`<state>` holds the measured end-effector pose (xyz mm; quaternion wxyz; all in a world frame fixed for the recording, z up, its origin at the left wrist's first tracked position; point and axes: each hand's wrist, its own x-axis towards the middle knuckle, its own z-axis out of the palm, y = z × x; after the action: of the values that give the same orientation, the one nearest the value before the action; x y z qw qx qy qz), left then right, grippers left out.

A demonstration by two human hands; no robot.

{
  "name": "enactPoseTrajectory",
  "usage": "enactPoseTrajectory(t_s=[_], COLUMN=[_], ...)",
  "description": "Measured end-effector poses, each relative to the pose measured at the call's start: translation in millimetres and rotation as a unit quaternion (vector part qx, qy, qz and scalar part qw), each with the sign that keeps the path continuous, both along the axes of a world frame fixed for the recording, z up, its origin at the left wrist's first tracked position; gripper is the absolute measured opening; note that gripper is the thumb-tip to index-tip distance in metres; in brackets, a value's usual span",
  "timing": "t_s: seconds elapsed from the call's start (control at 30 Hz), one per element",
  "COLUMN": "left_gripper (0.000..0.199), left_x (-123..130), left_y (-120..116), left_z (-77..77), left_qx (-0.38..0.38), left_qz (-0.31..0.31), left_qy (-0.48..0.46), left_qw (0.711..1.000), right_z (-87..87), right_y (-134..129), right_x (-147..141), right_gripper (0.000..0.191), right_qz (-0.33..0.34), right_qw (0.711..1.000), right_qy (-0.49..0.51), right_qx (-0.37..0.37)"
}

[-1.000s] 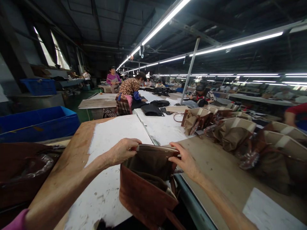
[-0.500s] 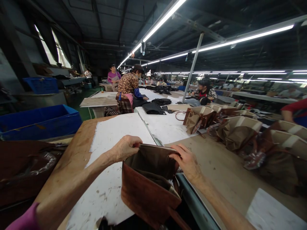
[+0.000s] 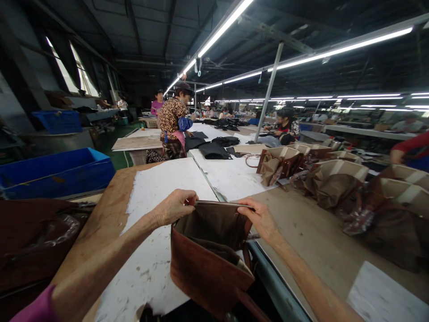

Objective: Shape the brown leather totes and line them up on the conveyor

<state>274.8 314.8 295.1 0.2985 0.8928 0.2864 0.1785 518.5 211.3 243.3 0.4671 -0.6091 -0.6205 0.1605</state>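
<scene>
A brown handbag (image 3: 208,268) stands at the near edge of the table, its mouth facing up and its dark olive lining showing. My left hand (image 3: 177,206) is closed on the far rim at its left corner, thumb and fingers pinching the edge. At the right end of that same rim, my right hand (image 3: 259,217) grips the edge between thumb and fingers. The rim is stretched straight between both hands. A brown handle strap (image 3: 250,306) hangs from the near side of the bag. The bag's bottom is out of sight.
Several brown bags with pale linings (image 3: 338,179) stand along the table's right side. More brown leather pieces (image 3: 36,241) lie at left, by a blue bin (image 3: 56,172). Black pieces (image 3: 214,150) lie farther back, near a co-worker in a patterned top (image 3: 170,120). A metal post (image 3: 270,91) rises behind.
My right hand's fingers have shifted along the rim and drawn closer together; my left hand keeps its hold. The bag has hardly moved. The co-worker ahead has straightened up.
</scene>
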Motion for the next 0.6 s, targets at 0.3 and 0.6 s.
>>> enactPoseTrajectory(t_s=[0.3,0.6], left_gripper=[0.028,0.027], left_x=[4.9,3.8], left_y=[6.9,9.8], left_z=[-5.1,-9.8], left_qx=[-0.046,-0.112], left_qz=[0.003,0.017], left_qy=[-0.054,-0.039], left_qw=[0.997,0.993], right_z=[8.2,12.2], right_y=[1.1,-0.3], right_x=[-0.8,-3.8], right_gripper=[0.020,0.018], right_qz=[0.010,0.010], right_qw=[0.998,0.998], right_qy=[0.021,0.015], right_qx=[-0.067,-0.062])
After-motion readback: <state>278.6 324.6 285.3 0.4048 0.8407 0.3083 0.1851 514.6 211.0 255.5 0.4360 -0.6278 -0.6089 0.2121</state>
